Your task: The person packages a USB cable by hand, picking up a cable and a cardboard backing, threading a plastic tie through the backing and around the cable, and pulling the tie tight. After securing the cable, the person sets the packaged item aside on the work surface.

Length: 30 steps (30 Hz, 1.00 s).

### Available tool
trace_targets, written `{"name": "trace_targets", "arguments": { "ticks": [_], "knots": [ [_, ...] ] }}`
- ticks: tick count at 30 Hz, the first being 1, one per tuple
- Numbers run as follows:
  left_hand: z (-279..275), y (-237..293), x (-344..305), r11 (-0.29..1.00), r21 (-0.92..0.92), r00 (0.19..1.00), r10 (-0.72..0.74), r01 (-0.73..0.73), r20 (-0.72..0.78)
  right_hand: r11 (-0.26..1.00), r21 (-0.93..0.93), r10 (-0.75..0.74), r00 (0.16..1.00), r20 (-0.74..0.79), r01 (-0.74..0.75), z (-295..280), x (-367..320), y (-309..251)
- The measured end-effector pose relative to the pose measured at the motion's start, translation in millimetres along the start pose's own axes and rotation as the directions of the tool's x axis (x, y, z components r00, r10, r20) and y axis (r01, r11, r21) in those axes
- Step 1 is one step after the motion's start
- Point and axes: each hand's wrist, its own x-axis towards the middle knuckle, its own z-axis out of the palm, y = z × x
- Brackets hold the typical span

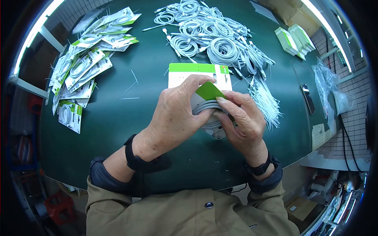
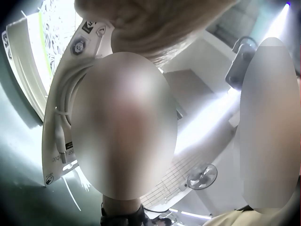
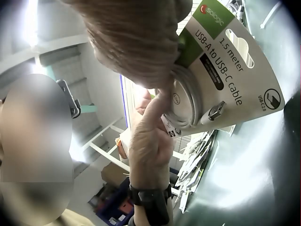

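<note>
Both hands hold a printed cable card (image 3: 256,89) with a coiled white USB cable (image 3: 193,96) against it, above the table. The left hand (image 1: 173,108) grips it from the left, fingers over the green top end (image 1: 208,91) and thumb at the coil. From the right, the right hand (image 1: 245,118) pinches the coil and card with thumb and fingers. A metal plug (image 3: 216,110) lies flat on the card's face in the right wrist view. A thin tie crosses the coil (image 2: 66,92) in the left wrist view. Behind the hands lies more green-and-white card (image 1: 177,69).
Finished-looking cable cards (image 1: 84,65) are heaped at left. A pile of coiled white cables (image 1: 222,51) lies at the back, with a bundle of white ties (image 1: 265,102) beside it. Stacked cards (image 1: 295,41), a phone (image 1: 307,99) and plastic bags (image 1: 325,84) lie at right.
</note>
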Motion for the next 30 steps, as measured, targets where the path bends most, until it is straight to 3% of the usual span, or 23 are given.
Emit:
{"name": "trace_targets", "arguments": {
  "ticks": [6,15,18,21,24,27,30],
  "knots": [
    [-0.3,0.8,-0.8,0.997,0.02,0.998,0.068,-0.068,0.009,0.98,0.174,0.099,0.994,-0.036,-0.091,4.7,-7.4,4.4],
    [1.3,2.2,-1.1,0.993,0.055,0.994,0.103,-0.105,0.033,0.956,0.23,0.183,0.983,0.025,-0.184,2.3,-2.8,-0.5],
    [-2.3,5.1,0.5,0.961,0.14,0.97,0.241,-0.24,0.004,0.97,0.219,0.1,0.995,0.025,-0.103,1.1,-0.2,-0.9],
    [-7.9,6.6,3.7,0.91,0.278,0.935,0.343,-0.307,-0.091,0.978,0.178,0.118,0.993,-0.032,-0.11,-0.9,3.4,-6.9],
    [-3.6,12.3,1.9,0.965,0.24,0.976,0.149,-0.107,-0.161,0.978,0.142,0.166,0.983,-0.081,-0.153,0.2,1.9,-5.5],
    [4.4,13.1,0.7,0.975,-0.116,0.973,-0.203,0.19,-0.114,0.968,0.169,0.205,0.973,-0.106,-0.186,2.4,-3.5,-1.8],
    [11.9,-8.9,-1.7,0.805,-0.538,0.967,-0.237,0.249,0.093,0.962,0.189,0.221,0.97,-0.105,-0.199,3.0,-6.1,-1.4]
  ]
}}
